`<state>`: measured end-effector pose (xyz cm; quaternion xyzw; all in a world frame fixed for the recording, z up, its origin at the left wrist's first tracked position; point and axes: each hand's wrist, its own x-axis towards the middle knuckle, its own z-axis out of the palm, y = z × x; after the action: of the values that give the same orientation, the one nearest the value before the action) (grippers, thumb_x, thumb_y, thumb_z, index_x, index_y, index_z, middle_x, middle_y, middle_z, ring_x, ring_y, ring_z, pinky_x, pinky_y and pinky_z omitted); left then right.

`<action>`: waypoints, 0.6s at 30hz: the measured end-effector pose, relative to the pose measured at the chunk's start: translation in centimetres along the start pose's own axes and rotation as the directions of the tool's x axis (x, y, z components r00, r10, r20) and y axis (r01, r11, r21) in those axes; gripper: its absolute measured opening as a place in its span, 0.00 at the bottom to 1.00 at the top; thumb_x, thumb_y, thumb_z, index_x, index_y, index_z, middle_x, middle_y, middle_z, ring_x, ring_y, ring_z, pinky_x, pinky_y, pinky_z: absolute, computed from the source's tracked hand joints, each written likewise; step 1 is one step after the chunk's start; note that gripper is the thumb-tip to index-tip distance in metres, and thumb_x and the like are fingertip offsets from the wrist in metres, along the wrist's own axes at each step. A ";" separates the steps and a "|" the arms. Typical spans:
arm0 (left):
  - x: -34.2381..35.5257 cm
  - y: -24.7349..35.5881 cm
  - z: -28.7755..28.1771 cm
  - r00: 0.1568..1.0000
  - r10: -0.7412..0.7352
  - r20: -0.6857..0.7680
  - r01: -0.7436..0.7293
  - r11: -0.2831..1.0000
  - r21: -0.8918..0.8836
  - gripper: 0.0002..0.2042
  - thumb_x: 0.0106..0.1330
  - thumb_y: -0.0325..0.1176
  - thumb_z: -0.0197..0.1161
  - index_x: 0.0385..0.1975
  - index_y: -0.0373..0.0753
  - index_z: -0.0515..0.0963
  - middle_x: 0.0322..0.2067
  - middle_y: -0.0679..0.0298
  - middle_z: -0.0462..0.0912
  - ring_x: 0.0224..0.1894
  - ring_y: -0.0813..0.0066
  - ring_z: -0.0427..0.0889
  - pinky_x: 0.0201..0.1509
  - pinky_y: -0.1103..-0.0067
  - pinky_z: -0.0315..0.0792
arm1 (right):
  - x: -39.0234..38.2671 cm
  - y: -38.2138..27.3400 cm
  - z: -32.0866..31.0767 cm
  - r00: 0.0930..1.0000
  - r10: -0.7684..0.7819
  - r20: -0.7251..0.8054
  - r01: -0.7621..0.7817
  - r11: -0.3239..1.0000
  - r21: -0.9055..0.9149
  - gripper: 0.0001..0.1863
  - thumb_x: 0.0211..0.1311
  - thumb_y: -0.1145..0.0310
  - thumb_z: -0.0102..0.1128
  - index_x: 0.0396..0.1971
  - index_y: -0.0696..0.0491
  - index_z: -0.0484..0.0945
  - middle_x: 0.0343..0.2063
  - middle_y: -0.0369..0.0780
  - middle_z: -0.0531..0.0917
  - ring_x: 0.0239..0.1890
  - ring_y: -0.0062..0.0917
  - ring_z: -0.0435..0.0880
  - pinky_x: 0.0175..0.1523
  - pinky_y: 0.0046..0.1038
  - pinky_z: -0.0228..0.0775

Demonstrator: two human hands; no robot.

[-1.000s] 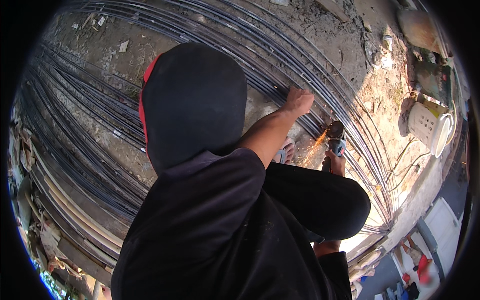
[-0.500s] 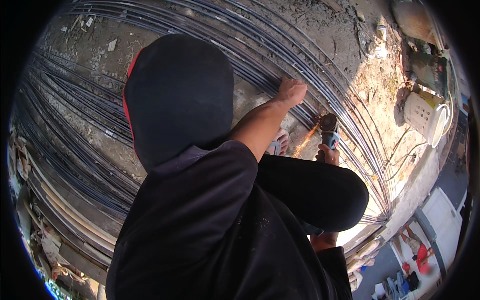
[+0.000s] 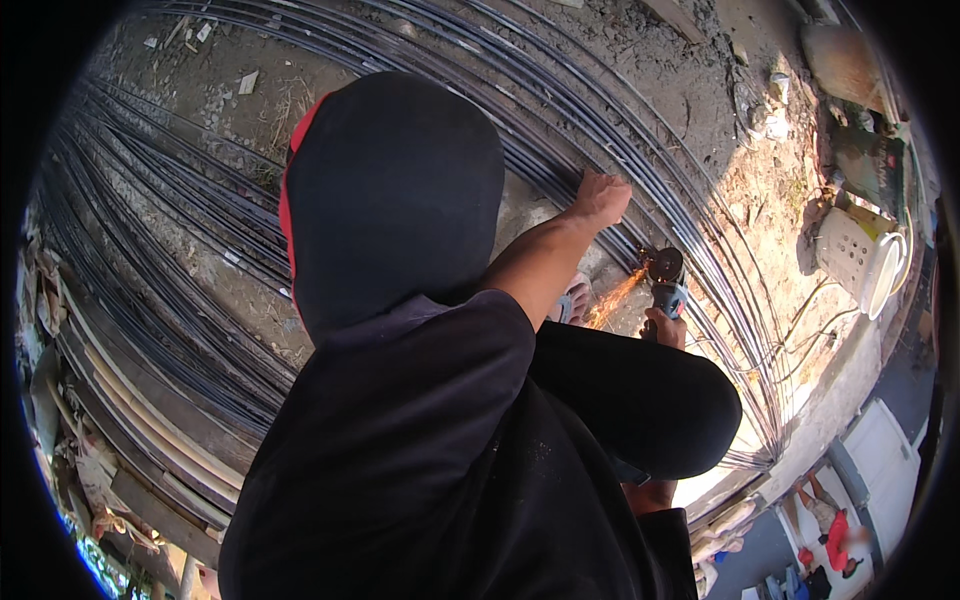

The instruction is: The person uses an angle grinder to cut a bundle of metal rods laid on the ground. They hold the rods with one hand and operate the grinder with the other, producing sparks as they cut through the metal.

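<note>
My left hand (image 3: 604, 198) is closed on dark steel rods (image 3: 560, 172), its arm reaching across between my black-clad knees. Closer to me, my right hand (image 3: 664, 328) grips the body of an angle grinder (image 3: 668, 295). The grinder's round disc (image 3: 665, 265) is against the rods just past my left hand, and orange sparks (image 3: 620, 297) spray from there down and to the left. A sandalled foot (image 3: 574, 298) is beside the sparks. Part of my right forearm is hidden behind my right knee (image 3: 650, 405).
More long rods (image 3: 150, 220) lie in bundles at the left, above long boards (image 3: 150, 430). A white perforated container (image 3: 850, 250) and a rusty rounded object (image 3: 845, 68) stand at the right. Another person in red (image 3: 838, 540) is far off at the lower right.
The view has shifted slightly, so hands and grinder appear a little further right and lower. The spark stream looks thicker. Both hands keep their hold.
</note>
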<state>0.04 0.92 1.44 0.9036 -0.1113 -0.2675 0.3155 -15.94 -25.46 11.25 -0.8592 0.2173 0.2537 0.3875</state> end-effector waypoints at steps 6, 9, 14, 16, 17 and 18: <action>-0.2 0.1 0.3 0.997 -0.021 -0.075 0.023 1.000 0.016 0.11 0.51 0.37 0.77 0.31 0.40 0.88 0.35 0.56 0.89 0.44 0.57 0.88 0.54 0.59 0.71 | 0.6 -1.3 0.3 0.945 0.322 -0.057 -0.302 0.927 0.222 0.12 0.51 0.63 0.67 0.25 0.57 0.77 0.17 0.38 0.76 0.16 0.26 0.75 0.23 0.31 0.65; -0.1 0.0 0.4 0.998 -0.005 -0.070 0.004 1.000 -0.008 0.11 0.52 0.37 0.77 0.31 0.40 0.88 0.35 0.56 0.89 0.44 0.57 0.88 0.54 0.59 0.71 | 1.7 -2.1 0.0 0.914 0.405 -0.031 -0.388 0.893 0.227 0.13 0.52 0.62 0.67 0.25 0.56 0.76 0.15 0.37 0.74 0.14 0.26 0.75 0.21 0.31 0.65; -0.5 0.2 -0.1 0.998 -0.015 -0.059 0.014 1.000 -0.017 0.11 0.52 0.37 0.77 0.31 0.40 0.88 0.36 0.56 0.89 0.45 0.57 0.88 0.54 0.59 0.71 | 2.7 -1.9 0.2 0.903 0.428 -0.034 -0.409 0.882 0.235 0.14 0.53 0.62 0.67 0.21 0.55 0.75 0.14 0.38 0.75 0.13 0.26 0.75 0.19 0.29 0.65; -0.8 0.4 -0.2 0.997 -0.030 -0.074 0.027 0.999 -0.047 0.11 0.52 0.38 0.77 0.32 0.39 0.88 0.36 0.56 0.89 0.46 0.57 0.88 0.55 0.59 0.71 | 2.7 -1.9 0.2 0.860 0.505 -0.072 -0.462 0.831 0.309 0.14 0.53 0.62 0.67 0.20 0.55 0.75 0.13 0.39 0.75 0.13 0.26 0.74 0.19 0.30 0.64; -0.8 0.4 -0.3 0.997 -0.036 -0.068 0.032 0.997 -0.064 0.12 0.52 0.38 0.77 0.32 0.39 0.88 0.37 0.56 0.89 0.46 0.57 0.87 0.55 0.59 0.71 | 2.3 -1.8 0.0 0.923 0.383 -0.044 -0.337 0.857 0.389 0.14 0.54 0.62 0.67 0.19 0.55 0.74 0.12 0.38 0.73 0.12 0.26 0.73 0.19 0.30 0.63; -0.8 0.5 -0.3 0.996 -0.043 -0.081 0.038 0.998 -0.052 0.11 0.52 0.38 0.77 0.32 0.39 0.88 0.37 0.56 0.89 0.46 0.57 0.87 0.55 0.59 0.71 | 2.5 -2.0 0.1 0.935 0.353 -0.029 -0.320 0.878 0.356 0.14 0.53 0.62 0.67 0.19 0.55 0.74 0.12 0.38 0.73 0.12 0.26 0.73 0.19 0.30 0.63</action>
<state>-0.45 1.04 2.28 0.9076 -0.0731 -0.2393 0.3371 -12.84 -24.66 10.79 -0.7378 0.4222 0.2349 0.4715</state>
